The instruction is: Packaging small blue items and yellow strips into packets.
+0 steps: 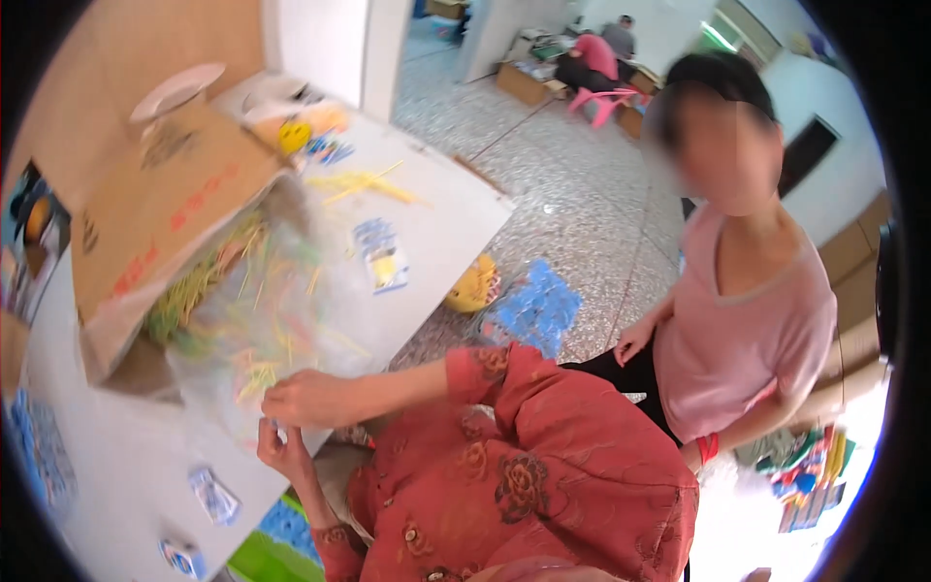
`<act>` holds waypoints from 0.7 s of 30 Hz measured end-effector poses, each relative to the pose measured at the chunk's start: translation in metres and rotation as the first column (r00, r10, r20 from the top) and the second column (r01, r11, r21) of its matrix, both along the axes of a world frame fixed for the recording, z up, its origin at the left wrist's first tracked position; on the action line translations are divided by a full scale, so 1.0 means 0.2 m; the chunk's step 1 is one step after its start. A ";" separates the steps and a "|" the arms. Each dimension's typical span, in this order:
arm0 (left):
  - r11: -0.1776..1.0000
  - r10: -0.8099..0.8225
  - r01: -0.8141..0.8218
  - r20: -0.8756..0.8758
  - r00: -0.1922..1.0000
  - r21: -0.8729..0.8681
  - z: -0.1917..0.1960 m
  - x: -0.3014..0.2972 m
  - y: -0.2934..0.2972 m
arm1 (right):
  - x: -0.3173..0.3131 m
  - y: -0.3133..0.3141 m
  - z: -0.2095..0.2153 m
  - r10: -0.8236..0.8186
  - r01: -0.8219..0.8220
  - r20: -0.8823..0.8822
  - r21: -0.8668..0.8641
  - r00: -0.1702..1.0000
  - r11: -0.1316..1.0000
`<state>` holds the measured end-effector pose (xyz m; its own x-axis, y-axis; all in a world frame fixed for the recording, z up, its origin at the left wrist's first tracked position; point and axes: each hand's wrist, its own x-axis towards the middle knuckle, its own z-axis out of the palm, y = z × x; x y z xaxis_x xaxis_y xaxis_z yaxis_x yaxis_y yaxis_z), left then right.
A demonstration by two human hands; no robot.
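Observation:
My right hand point(308, 399) is closed, its fingers bent down over the table. Just below it my left hand point(283, 452) has thumb and fingers drawn together in a pinch. The fingertips of both hands nearly meet; whatever lies between them is too small and blurred to make out. Beyond them a clear plastic bag point(335, 306) with thin yellow, green and pink strips spills from a tilted cardboard box point(160, 228). A tangle of greenish-yellow strips point(208, 281) shows at the box's mouth. A few yellow strips point(260, 376) lie near my right hand.
On the white table point(436, 218) lie small blue-and-white packets point(213, 497), loose yellow strips point(369, 184) and a yellow round item point(294, 136). A person in a pink top point(742, 310) stands at my right. A blue bag point(533, 306) is on the floor. People sit farther back.

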<state>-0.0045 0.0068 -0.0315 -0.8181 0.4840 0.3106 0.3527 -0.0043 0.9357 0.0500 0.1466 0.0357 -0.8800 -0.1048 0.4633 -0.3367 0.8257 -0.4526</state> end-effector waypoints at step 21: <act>0.958 -0.249 0.259 -0.093 0.964 0.123 0.00 0.13 0.22 | 0.34 0.05 0.05 -0.299 0.300 0.041 -0.018 0.953 0.954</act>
<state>0.0222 0.0510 -0.0323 -0.6448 0.6231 0.4426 0.3937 -0.2255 0.8911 0.1179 0.1575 0.0458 -0.8860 0.1765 0.4287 -0.0583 0.8749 -0.4807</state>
